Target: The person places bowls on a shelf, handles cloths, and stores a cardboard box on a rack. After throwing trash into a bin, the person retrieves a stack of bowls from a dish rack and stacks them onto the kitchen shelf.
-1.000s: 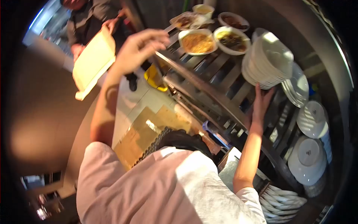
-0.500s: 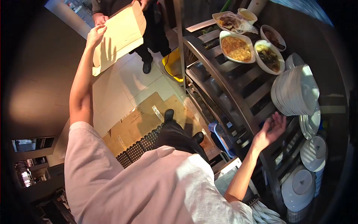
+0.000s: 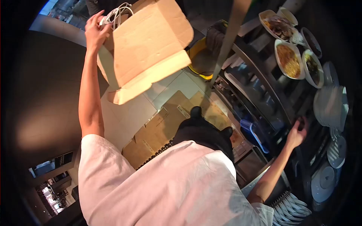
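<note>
My left hand (image 3: pixel 96 33) is raised at the upper left, its thumb and fingers closed around part of a bundled white cable (image 3: pixel 117 16). The cable is beside an opened cardboard box (image 3: pixel 151 43), whose flap hangs toward me. My right hand (image 3: pixel 297 134) is low at the right, by the slats of a dark shelf rack (image 3: pixel 277 88). Its fingers are loosely curved and apart, with nothing visible in them. Above that hand is a stack of white plates (image 3: pixel 332 107), blurred by motion.
Bowls of food, including a yellow dish (image 3: pixel 289 60) and a green one (image 3: pixel 312 68), stand on the rack. More plates (image 3: pixel 323 181) are lower right. A yellow bucket (image 3: pixel 200 56) is behind a metal post (image 3: pixel 228 37). Flattened cardboard (image 3: pixel 158 126) covers floor tiles.
The cardboard box has come closer and opened, showing the white cable, which my left hand now grips. The other person's hands are no longer visible. My right hand's fingers have curled; the view has turned.
</note>
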Available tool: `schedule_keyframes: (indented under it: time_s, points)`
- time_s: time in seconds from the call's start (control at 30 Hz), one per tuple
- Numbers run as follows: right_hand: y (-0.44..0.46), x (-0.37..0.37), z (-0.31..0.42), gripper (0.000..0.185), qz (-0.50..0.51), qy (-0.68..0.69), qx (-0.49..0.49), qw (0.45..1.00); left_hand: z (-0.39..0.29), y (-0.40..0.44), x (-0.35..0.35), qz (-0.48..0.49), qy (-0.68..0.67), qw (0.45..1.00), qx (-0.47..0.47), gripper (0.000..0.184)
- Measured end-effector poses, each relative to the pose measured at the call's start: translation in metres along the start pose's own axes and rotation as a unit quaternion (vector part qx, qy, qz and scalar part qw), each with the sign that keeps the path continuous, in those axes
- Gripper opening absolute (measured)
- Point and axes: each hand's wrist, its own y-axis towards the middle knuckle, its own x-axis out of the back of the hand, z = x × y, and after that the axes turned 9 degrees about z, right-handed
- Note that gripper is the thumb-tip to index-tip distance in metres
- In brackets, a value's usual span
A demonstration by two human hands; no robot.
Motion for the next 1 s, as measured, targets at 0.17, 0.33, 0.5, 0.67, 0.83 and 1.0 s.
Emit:
schedule_keyframes:
  time_s: [0.17, 0.33, 0.5, 0.67, 0.83, 1.0]
  points:
    - [-0.005, 0.001, -0.006, 0.023, 0.018, -0.031, 0.099, 0.994, 0.022, 0.022, -0.007, 0.168, 0.104, 0.980, -0.028, 0.052]
    - [-0.004, 0.002, -0.003, 0.023, 0.037, -0.017, 0.096, 0.995, 0.021, 0.021, 0.000, 0.278, -0.067, 0.958, 0.036, 0.040]
    - [-0.010, 0.005, 0.005, 0.024, 0.045, -0.023, 0.092, 0.994, 0.000, 0.013, 0.017, 0.300, -0.236, 0.921, 0.083, 0.041]
    - [-0.009, 0.004, 0.003, 0.025, 0.045, -0.022, 0.113, 0.992, 0.008, 0.009, 0.008, 0.276, -0.315, 0.908, -0.003, 0.042]
    - [-0.011, 0.006, 0.005, 0.025, 0.049, -0.018, 0.096, 0.994, 0.011, 0.009, 0.001, 0.261, -0.373, 0.886, -0.086, 0.053]
    - [-0.011, 0.002, -0.002, 0.024, 0.037, -0.052, 0.111, 0.992, 0.008, 0.008, -0.001, 0.299, -0.328, 0.893, -0.078, 0.060]
